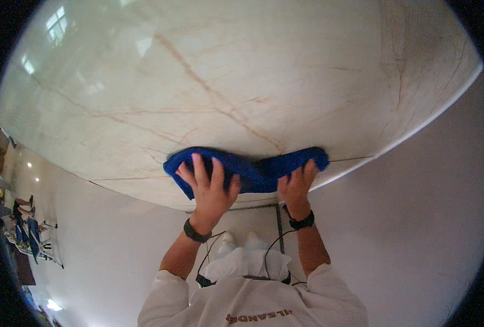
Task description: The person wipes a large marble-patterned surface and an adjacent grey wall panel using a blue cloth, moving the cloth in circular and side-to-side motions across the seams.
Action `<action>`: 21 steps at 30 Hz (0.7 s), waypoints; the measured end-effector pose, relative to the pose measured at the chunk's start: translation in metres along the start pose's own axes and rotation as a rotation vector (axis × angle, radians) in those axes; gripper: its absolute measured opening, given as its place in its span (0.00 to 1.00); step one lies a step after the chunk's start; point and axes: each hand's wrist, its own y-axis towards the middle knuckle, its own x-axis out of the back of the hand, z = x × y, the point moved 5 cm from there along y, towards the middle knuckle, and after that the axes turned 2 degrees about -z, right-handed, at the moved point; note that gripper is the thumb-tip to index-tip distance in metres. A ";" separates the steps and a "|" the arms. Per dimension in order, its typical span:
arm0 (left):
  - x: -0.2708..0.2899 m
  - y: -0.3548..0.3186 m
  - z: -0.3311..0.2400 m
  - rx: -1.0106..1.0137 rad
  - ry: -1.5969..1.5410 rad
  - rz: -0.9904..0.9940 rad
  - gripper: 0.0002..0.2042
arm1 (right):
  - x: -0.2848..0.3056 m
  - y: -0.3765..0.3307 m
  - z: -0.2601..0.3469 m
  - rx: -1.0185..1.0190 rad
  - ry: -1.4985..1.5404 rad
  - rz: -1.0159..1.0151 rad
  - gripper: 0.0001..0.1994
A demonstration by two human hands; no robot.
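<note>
A dark blue cloth (253,173) lies bunched and folded along the near edge of a glossy cream marble-patterned surface (285,82). My left hand (209,188) rests flat on the cloth's left part, its fingers spread and pointing away from me. On the cloth's right end lies my right hand (298,182), fingers stretched out over the fabric and thumb apart on the left. Neither hand visibly grips the cloth; both press on it from above. Each wrist wears a black band.
A thin seam crosses the surface near its curved front edge. Light grey floor (394,234) spreads below, with my feet close to the edge. Far left, a folding chair (34,237) and a person's legs (25,206) show. Thin black cables hang by my wrists.
</note>
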 end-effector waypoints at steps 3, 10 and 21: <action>-0.007 -0.014 -0.006 -0.035 0.018 -0.030 0.22 | 0.014 0.001 -0.032 -0.086 -0.035 -0.162 0.20; -0.038 -0.027 -0.051 -0.160 0.109 0.063 0.17 | -0.002 -0.054 -0.070 -0.086 -0.033 -0.047 0.21; -0.066 -0.003 -0.099 -0.189 0.123 0.130 0.22 | 0.021 -0.028 -0.133 -0.293 0.119 -0.159 0.20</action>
